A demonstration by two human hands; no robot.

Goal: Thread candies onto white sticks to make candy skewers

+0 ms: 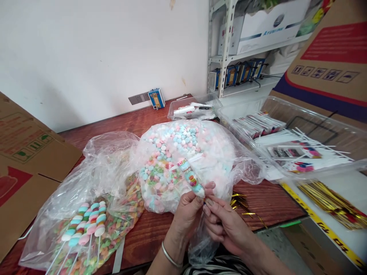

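Observation:
My left hand (185, 212) is closed round the lower end of a wrapped candy skewer (190, 176). Its clear sleeve has printed colour, and it tilts up and to the left. At the sleeve's bottom end, my right hand (220, 217) is closed too, fingertips pinched against the left thumb. Whether a small tie sits between those fingers is hidden. Behind both hands lies a large clear bag of pastel marshmallow candies (163, 152). Gold twist ties (239, 200) lie on the table just right of my hands.
Several unwrapped candy skewers (86, 219) rest on a bag of gummy rings (123, 225) at left. A clear tray (344, 126) at right holds white sticks and printed sleeves. More gold ties (332, 202) lie nearby. Cardboard boxes (31, 152) flank the table (143, 244).

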